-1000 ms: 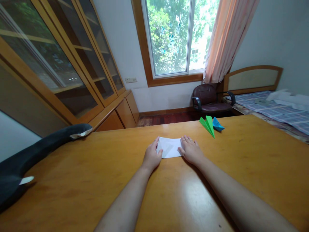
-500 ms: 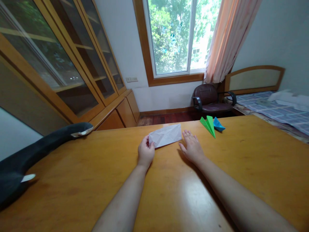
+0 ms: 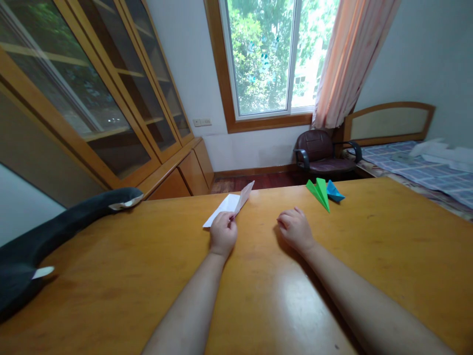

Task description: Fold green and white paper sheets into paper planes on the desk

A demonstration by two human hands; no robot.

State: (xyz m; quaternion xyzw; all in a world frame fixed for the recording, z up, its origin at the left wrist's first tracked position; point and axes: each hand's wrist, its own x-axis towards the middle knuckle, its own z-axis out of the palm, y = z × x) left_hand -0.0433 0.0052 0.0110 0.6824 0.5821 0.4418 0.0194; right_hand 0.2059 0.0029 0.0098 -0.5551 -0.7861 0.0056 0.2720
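A folded sheet of white paper (image 3: 228, 202) is pinched at its near edge by my left hand (image 3: 223, 235). One half of the sheet lies low to the left, while the other stands tilted up to the right. My left fingertips are partly hidden behind the hand. Apart from the paper, my right hand (image 3: 296, 230) rests on the table with its fingers curled in and nothing visible in them. Beyond it lie a green paper plane (image 3: 320, 191) and a small blue folded paper boat (image 3: 334, 191).
The wooden table (image 3: 148, 286) spans the foreground. On its left lies a dark plush-looking object (image 3: 74, 222) with white parts. A brown armchair (image 3: 320, 150) and a bed (image 3: 402, 158) stand past the far edge. Glass-fronted cabinets (image 3: 158, 153) line the left wall.
The white paper has swung left and opened along its fold, with one half raised. My right hand has gone from flat and spread to curled, staying in nearly the same place.
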